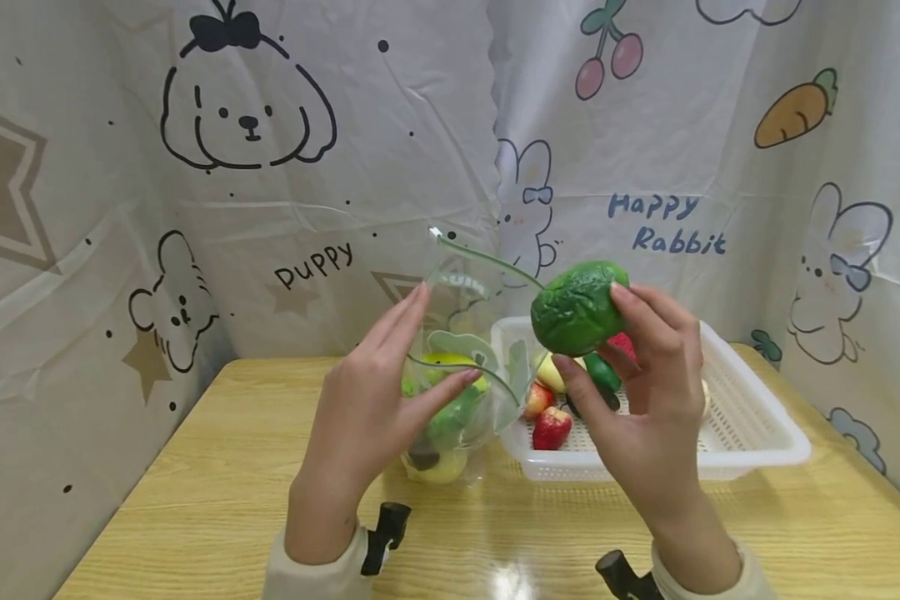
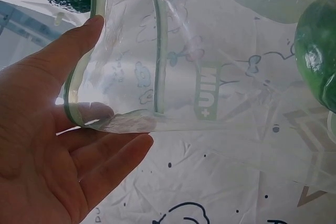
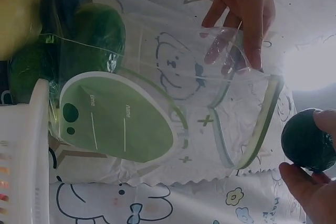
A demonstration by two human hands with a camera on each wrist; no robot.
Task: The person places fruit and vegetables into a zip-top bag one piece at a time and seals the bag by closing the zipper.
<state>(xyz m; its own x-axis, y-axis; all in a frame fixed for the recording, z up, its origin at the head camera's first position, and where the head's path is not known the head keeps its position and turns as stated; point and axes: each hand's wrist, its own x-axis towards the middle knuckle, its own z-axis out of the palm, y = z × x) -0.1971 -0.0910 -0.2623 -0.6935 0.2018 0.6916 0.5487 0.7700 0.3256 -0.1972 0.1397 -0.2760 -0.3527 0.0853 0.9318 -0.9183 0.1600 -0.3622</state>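
My left hand (image 1: 367,400) holds a clear zip bag (image 1: 461,312) by its mouth, thumb on one edge and fingers at the other. The green-edged mouth stands parted. Inside the lower bag lie several green and yellow pieces of toy produce (image 1: 450,425), partly hidden by the pale green label (image 3: 121,116). My right hand (image 1: 652,392) pinches a wrinkled, dark green, oval toy fruit or vegetable (image 1: 579,308) between thumb and fingers. In the head view it is at the right of the bag's mouth; the right wrist view shows this green piece (image 3: 304,141) outside the bag.
A white perforated plastic basket (image 1: 667,460) stands on the wooden table (image 1: 232,467) behind my right hand. It contains several toy fruits, including a red strawberry (image 1: 552,429). A printed white cloth (image 1: 390,167) hangs around the back and sides.
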